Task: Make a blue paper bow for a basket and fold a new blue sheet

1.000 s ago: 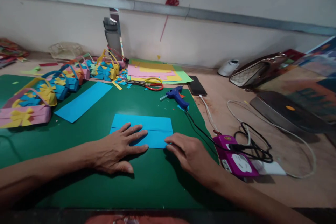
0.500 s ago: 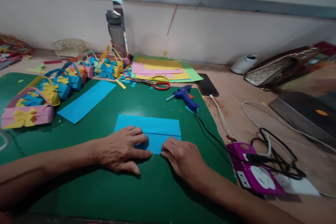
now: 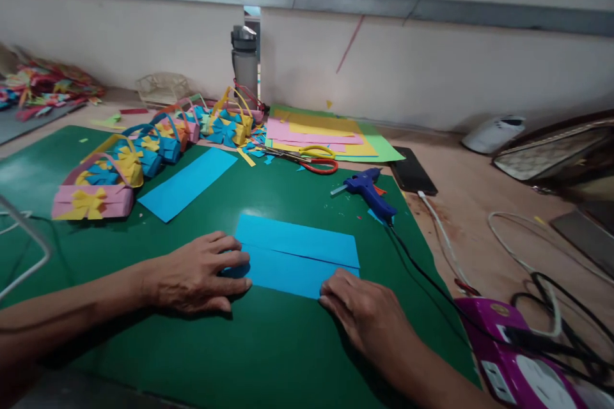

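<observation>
A sheet of blue paper (image 3: 288, 268) lies on the green mat (image 3: 268, 351), with its long edges folded inward so that two flaps come together along a lengthwise line. My left hand (image 3: 199, 275) rests at the paper's left end, fingers apart and fingertips touching its lower left corner. At the lower right corner my right hand (image 3: 362, 310) has its fingers pressed together on the edge. Its fingertips hide that corner. Another flat blue strip of paper (image 3: 188, 184) lies apart, further back on the left.
Small paper baskets with bows (image 3: 93, 202) line the mat's left side. Scissors (image 3: 319, 160) lie before stacked coloured sheets (image 3: 330, 132). A blue glue gun (image 3: 369, 190) trails its cord toward a purple power strip (image 3: 513, 348). A phone (image 3: 413, 170) and a bottle (image 3: 245, 64) stand further back.
My left hand has slid left along the lower edge to the paper's left end, uncovering its middle. My right hand stays at the right corner. The whole view has shifted, moving things rightward.
</observation>
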A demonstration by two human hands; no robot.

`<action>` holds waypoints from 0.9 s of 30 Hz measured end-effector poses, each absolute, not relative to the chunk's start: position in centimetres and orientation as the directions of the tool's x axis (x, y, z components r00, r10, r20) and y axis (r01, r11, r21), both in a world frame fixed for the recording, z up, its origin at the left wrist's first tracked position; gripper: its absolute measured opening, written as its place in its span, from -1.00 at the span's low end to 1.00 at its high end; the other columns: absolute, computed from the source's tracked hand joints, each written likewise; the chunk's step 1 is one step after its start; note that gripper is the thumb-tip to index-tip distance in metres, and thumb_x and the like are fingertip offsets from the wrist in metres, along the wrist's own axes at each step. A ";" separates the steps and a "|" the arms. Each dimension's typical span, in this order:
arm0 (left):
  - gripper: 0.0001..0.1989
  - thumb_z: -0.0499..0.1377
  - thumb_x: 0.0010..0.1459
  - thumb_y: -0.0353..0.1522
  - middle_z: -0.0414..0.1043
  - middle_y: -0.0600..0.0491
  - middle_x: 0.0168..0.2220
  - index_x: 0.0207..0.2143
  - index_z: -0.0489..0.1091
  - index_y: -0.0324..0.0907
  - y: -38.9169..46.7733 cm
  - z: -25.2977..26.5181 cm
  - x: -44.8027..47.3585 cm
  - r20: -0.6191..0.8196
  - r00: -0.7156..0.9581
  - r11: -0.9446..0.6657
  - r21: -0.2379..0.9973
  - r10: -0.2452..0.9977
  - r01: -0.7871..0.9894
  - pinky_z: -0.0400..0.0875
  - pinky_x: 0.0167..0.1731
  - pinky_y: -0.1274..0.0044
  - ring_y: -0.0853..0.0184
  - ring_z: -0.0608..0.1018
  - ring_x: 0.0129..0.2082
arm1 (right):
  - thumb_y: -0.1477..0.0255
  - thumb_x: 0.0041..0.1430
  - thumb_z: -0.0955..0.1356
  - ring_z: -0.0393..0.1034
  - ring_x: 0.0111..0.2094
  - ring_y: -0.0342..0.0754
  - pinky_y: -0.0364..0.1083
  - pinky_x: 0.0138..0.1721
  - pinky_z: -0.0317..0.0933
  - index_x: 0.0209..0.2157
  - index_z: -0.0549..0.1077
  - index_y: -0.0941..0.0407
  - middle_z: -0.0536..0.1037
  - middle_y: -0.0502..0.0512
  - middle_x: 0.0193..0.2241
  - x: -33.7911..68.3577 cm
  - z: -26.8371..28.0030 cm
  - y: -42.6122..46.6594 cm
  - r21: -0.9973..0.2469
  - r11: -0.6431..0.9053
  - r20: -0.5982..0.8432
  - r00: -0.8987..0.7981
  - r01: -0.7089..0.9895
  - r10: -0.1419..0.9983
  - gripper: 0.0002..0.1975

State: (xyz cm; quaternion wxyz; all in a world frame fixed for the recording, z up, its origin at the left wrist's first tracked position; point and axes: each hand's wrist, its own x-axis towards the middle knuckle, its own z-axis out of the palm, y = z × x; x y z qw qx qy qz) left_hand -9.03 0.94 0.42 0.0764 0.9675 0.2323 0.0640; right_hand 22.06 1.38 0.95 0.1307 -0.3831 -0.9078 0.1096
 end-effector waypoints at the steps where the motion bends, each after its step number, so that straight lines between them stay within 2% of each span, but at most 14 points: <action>1: -0.60 -0.10 0.29 -0.09 0.27 -0.12 -0.04 0.02 0.25 -0.09 0.7 0.4 -9.5 0.086 0.878 -0.875 0.170 0.471 0.452 0.18 -0.15 0.27 0.10 0.29 -0.10 | 0.48 0.25 0.18 0.28 -0.59 -0.16 -0.18 -0.55 0.03 -0.49 0.31 0.10 0.42 0.01 -0.55 22.1 0.9 1.4 -0.294 0.689 0.167 -0.674 0.662 0.719 -0.76; 6: -0.64 -0.06 0.29 -0.12 0.28 -0.12 -0.04 -0.01 0.27 -0.11 -0.2 0.4 -11.1 0.093 0.846 -0.848 0.138 0.526 0.512 0.19 -0.12 0.26 0.11 0.30 -0.10 | 0.46 0.27 0.17 0.27 -0.62 -0.16 -0.18 -0.58 0.02 -0.50 0.30 0.09 0.41 0.00 -0.57 22.0 1.0 1.6 -0.260 0.725 0.218 -0.693 0.638 0.687 -0.75; 13: -0.67 -0.09 0.30 -0.18 0.33 -0.12 -0.07 -0.06 0.32 -0.12 -1.5 0.3 -12.1 0.169 0.799 -0.815 0.075 0.578 0.574 0.25 -0.12 0.30 0.12 0.32 -0.08 | 0.46 0.26 0.17 0.29 -0.61 -0.15 -0.18 -0.56 0.04 -0.48 0.32 0.08 0.43 0.01 -0.56 22.0 0.9 1.6 -0.264 0.720 0.213 -0.690 0.641 0.692 -0.76; 16: -0.70 -0.06 0.30 -0.20 0.35 -0.12 -0.07 -0.07 0.34 -0.12 -2.0 0.1 -12.8 0.250 0.768 -0.801 0.055 0.589 0.596 0.28 -0.11 0.31 0.14 0.35 -0.07 | 0.45 0.27 0.17 0.29 -0.60 -0.16 -0.18 -0.56 0.04 -0.49 0.32 0.09 0.43 0.02 -0.55 22.0 0.9 1.6 -0.275 0.711 0.204 -0.683 0.647 0.701 -0.75; 21: -0.81 0.01 0.26 -0.34 0.41 -0.12 -0.19 -0.14 0.35 -0.20 -1.9 0.1 -11.3 0.471 0.665 -0.764 0.029 0.579 0.644 0.34 -0.14 0.36 0.20 0.42 -0.14 | 0.49 0.24 0.19 0.31 -0.55 -0.14 -0.18 -0.52 0.07 -0.48 0.34 0.10 0.45 0.04 -0.52 21.9 0.9 1.6 -0.288 0.695 0.156 -0.683 0.659 0.713 -0.78; 24: -0.68 0.00 0.27 -0.29 0.36 -0.20 0.00 0.02 0.27 -0.23 -1.0 0.4 -8.0 0.431 0.681 -0.761 0.021 0.592 0.648 0.29 -0.01 0.28 0.12 0.35 0.05 | 0.51 0.22 0.21 0.32 -0.51 -0.13 -0.17 -0.48 0.09 -0.48 0.35 0.11 0.46 0.04 -0.52 21.4 1.0 1.6 -0.282 0.697 0.152 -0.687 0.659 0.711 -0.80; 27: -0.35 -0.06 0.24 -0.05 0.05 -0.27 0.24 0.21 0.04 -0.30 0.4 0.3 -4.6 0.245 0.740 -0.777 0.109 0.626 0.620 0.12 0.10 0.10 -0.02 0.04 0.26 | 0.53 0.20 0.24 0.34 -0.47 -0.12 -0.17 -0.43 0.12 -0.47 0.36 0.10 0.46 0.04 -0.50 20.8 1.4 1.4 -0.286 0.681 0.116 -0.681 0.674 0.723 -0.83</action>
